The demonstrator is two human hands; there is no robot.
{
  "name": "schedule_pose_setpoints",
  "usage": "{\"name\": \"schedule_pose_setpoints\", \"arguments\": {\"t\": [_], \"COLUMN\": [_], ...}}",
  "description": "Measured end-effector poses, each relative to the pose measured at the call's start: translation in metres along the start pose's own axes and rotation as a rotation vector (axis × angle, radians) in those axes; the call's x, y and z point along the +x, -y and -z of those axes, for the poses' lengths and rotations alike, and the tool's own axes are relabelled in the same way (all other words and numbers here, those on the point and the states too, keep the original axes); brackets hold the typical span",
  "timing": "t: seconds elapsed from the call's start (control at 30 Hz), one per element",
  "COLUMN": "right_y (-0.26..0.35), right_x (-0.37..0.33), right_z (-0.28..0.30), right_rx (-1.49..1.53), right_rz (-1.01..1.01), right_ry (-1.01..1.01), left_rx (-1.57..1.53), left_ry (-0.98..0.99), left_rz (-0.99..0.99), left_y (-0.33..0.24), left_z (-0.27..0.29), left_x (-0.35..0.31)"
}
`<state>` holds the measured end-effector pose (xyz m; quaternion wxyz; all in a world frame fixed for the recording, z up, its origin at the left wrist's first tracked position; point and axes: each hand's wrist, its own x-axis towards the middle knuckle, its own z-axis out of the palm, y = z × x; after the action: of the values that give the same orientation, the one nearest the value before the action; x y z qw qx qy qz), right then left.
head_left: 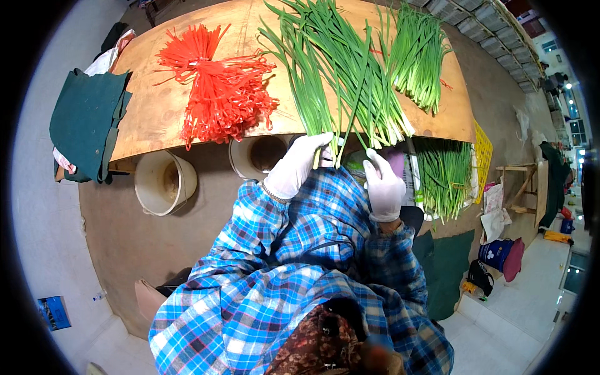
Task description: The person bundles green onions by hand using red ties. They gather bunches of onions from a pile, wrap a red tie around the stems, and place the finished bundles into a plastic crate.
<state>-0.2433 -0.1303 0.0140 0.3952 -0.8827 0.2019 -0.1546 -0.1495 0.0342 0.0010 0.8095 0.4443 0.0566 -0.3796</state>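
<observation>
While the worker bends over the near edge of the table [140, 106], with twelve o'clock taken as straight ahead of the lap, I see both hands gloved in white. The left hand [299, 167], at about eleven, is curled narrow around the pale lower ends of a few chives [310, 103], whose green leaves stretch away across the wood toward twelve. The right hand [384, 189], at about one, has thumb and forefinger close together by the foot of a long stalk [358, 128]; whether they pinch it, I cannot tell. Right at twelve lies the pile [369, 81], leaves pointing away, white ends fanned toward the worker, the nearest stalks lying alongside those in the left hand. At one o'clock a separate bunch [420, 62] rests on the tabletop, a scrap of red showing at its right edge. Between ten and eleven spreads a heap of red ties [225, 94], gathered near its middle, its near fringe reaching the table's edge. Down on the floor, a pale bucket [148, 190] stands at nine and a second bucket [239, 156] at ten, partly under the table. Between two and three, more greens [442, 175] lie below table height, just beside a yellow crate [483, 156]. Dark green cloth [87, 125] drapes the table's end past nine.
</observation>
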Motion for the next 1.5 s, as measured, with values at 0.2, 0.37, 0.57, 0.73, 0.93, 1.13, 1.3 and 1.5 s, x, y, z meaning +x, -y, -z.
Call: {"name": "schedule_pose_setpoints", "arguments": {"t": [0.2,0.37,0.57,0.73,0.93,1.13,1.3,1.5], "right_y": [0.001,0.019,0.029,0.027,0.005,0.009,0.015,-0.057], "right_x": [0.013,0.002,0.012,0.01,-0.012,0.006,0.009,-0.007], "right_z": [-0.012,-0.005,-0.033,-0.011,-0.01,-0.031,-0.039,-0.032], "right_rx": [0.452,0.602,0.607,0.65,0.491,0.477,0.551,-0.382], "right_rz": [-0.416,-0.341,-0.321,-0.336,-0.278,-0.47,-0.359,0.725], "right_ry": [0.3,0.464,0.522,0.398,0.161,0.217,0.223,-0.016], "left_rx": [0.1,0.135,0.067,0.061,-0.081,-0.026,0.014,-0.019], "left_ry": [-0.051,-0.057,0.22,-0.027,0.066,0.0,0.01,0.073], "left_rz": [-0.043,-0.058,-0.099,-0.031,0.043,-0.001,-0.026,-0.005], "left_y": [-0.006,-0.003,-0.006,-0.009,-0.009,-0.011,-0.014,-0.027], "left_z": [-0.008,-0.005,-0.008,-0.006,-0.002,-0.009,-0.01,-0.012], "left_x": [-0.008,-0.006,-0.011,-0.006,-0.003,-0.01,-0.014,-0.026]}}
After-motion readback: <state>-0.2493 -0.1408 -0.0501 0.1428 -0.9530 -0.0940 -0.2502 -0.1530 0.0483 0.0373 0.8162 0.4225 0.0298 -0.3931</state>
